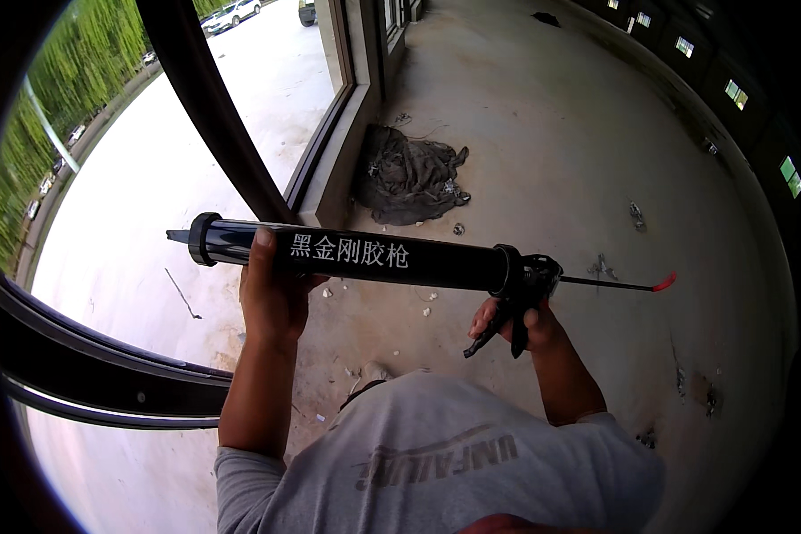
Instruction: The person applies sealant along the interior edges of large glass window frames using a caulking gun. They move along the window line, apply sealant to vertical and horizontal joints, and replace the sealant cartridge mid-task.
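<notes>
A black caulking gun (445, 263) lies across in front of me, held almost level, its nozzle (178, 236) toward the window on the left. Around the barrel's left part is my left hand (271, 289), thumb on the near side and fingers beneath. My right hand (529, 322) grips the handle under the barrel's right end, beside the trigger lever (485, 340). From the back of the gun a thin rod (605, 283) sticks out to the right and ends in a red hooked tip (666, 282).
A dark window frame (231, 116) stands at the left, with a low frame rail (116, 369) nearer me. Beside the wall lies a heap of dark netting (409, 173). Small debris (636, 214) is scattered over the concrete floor (525, 133). Outside are parked cars (233, 15) and trees.
</notes>
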Demonstrator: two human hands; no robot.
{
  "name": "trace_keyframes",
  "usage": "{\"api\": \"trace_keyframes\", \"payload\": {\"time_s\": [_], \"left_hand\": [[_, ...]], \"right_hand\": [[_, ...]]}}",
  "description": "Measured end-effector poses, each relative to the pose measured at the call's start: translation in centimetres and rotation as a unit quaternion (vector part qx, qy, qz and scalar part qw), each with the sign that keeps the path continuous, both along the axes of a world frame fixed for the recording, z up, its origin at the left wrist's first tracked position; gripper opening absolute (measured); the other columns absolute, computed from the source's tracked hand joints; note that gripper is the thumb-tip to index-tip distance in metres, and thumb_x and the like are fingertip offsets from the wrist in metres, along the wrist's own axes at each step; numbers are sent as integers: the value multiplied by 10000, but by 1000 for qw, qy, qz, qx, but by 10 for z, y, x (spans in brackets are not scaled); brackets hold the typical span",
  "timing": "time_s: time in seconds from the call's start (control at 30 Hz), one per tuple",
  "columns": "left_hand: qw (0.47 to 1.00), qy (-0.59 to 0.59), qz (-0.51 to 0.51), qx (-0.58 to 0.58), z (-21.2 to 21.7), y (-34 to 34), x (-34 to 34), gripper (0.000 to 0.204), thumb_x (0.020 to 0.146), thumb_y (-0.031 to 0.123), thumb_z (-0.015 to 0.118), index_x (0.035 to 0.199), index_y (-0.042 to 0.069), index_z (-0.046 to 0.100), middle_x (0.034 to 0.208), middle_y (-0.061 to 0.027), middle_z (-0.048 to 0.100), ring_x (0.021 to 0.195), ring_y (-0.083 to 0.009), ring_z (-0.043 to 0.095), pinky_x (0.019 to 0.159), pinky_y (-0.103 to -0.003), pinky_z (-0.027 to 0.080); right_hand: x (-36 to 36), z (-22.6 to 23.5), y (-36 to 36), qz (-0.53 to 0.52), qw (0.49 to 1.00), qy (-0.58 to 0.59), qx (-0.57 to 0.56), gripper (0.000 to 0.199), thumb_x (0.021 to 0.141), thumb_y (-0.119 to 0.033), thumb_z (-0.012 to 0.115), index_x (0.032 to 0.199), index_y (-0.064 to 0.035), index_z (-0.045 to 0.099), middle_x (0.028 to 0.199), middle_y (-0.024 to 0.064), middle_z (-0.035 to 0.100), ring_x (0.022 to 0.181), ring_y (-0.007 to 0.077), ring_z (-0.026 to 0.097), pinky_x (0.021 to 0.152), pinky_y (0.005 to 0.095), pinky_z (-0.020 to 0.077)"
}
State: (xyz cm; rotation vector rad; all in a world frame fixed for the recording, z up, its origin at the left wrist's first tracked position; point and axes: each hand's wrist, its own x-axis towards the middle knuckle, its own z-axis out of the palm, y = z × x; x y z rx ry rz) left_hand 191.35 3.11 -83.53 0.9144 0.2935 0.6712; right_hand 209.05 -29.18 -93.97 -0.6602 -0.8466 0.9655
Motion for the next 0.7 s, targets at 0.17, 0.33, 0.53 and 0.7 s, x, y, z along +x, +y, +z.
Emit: {"api": "trace_keyframes", "payload": {"time_s": [0.17,0.33,0.53,0.7], "left_hand": [[999,-34,-12,-9,-5,83,76,546,913,474,696,1129,1,528,949,-124,683,850,-240,726,687,-379,646],[998,-46,-29,29,21,130,175,557,922,453,690,1142,-36,540,996,-172,680,866,-283,720,723,-399,638],[996,0,-71,61,47,175,304,544,897,401,734,1167,-36,552,1016,-155,685,884,-270,712,723,-381,625],[993,44,-78,74,80,195,437,626,873,443,761,1188,-48,533,1026,-151,673,917,-262,701,758,-375,606]], "right_hand": [[72,0,83,-29,1000,-5,-4,694,818,-511,794,1206,40,629,1071,216,695,1042,362,687,946,545,537],[147,1,131,-63,998,-7,21,723,888,-600,669,1220,38,602,1080,228,689,1024,387,681,920,514,543],[249,12,169,-9,994,82,69,729,894,-582,676,1212,70,602,1104,246,689,1065,418,671,952,550,526],[387,36,184,-51,993,97,36,719,902,-557,676,1273,50,571,1142,232,684,1084,413,661,963,565,508]]}}
